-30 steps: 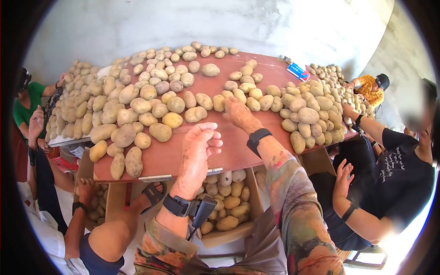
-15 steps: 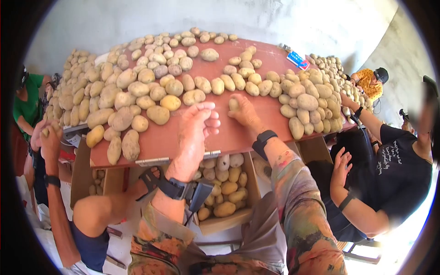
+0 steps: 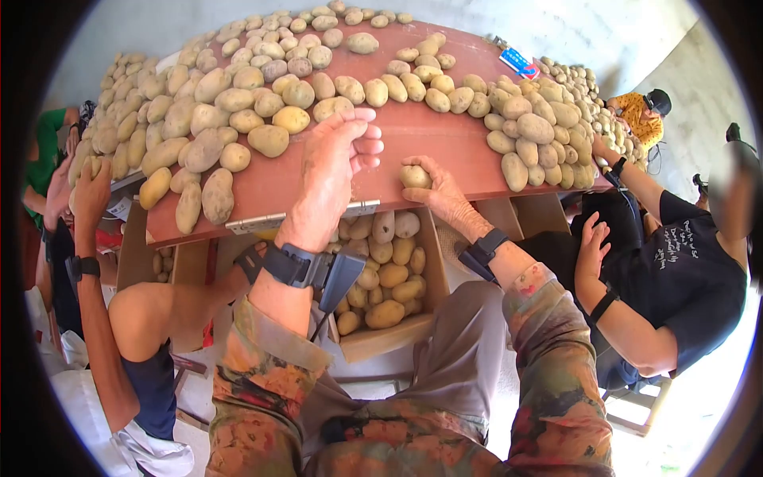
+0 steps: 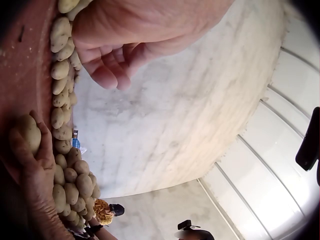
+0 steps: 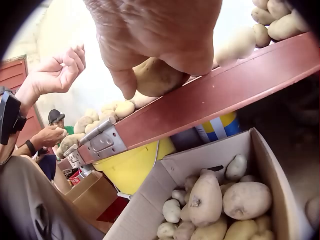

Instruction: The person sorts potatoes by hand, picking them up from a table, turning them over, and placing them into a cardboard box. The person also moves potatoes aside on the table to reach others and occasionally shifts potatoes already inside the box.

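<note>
My right hand grips a potato near the front edge of the red-brown table. In the right wrist view the same potato shows between thumb and fingers, right over the tabletop edge. My left hand is raised over the table to the left, fingers loosely curled, with nothing in it. Behind both hands a row of potatoes runs across the table, with larger heaps at either side. Below the table edge stands a cardboard box with several potatoes inside.
A metal hinge is on the table's front edge, and a yellow bucket stands underneath. At the back lies a blue-and-red packet. A person in black sits at right; another person's bare knee is close at left.
My right hand has taken a potato from the row and drawn it toward me to the table's front edge. My left hand stays raised and empty. The head view has tilted down.
</note>
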The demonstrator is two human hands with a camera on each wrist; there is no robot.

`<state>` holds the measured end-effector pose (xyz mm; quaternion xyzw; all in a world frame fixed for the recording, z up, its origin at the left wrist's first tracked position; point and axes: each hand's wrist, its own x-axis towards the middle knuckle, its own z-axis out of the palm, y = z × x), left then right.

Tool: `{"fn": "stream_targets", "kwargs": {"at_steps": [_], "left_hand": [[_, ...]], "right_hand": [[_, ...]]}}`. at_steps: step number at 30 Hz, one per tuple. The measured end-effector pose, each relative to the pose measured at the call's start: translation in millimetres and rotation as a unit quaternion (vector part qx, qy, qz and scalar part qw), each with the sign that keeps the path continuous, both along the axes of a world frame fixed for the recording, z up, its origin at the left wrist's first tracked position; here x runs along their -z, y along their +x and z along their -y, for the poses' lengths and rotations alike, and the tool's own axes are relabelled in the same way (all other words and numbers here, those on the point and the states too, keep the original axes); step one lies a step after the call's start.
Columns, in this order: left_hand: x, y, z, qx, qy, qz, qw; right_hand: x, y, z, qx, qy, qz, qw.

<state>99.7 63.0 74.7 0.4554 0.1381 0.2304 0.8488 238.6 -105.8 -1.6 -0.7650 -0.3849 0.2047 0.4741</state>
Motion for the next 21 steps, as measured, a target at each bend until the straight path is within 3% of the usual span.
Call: {"fn": "stream_targets", "kwargs": {"at_steps": [8,18,21], "left_hand": [[0.3,-1.6,-0.7,0.01,0.024,0.007,1.0],[5.2,-1.7,-1.4,0.002,0.03,0.008,1.0],[7.9,-5.6,-1.6,-0.005,0.025,0.025,0.999]], "right_hand": [[6.9,-21.2,16.4,-0.021,0.071,-0.065,0.995],[8.1,-38.9,17.2,-0.004,0.07,0.004,0.998],[6.7,-37.7,20.7,-0.007,0.081,-0.059,0.995]]}}
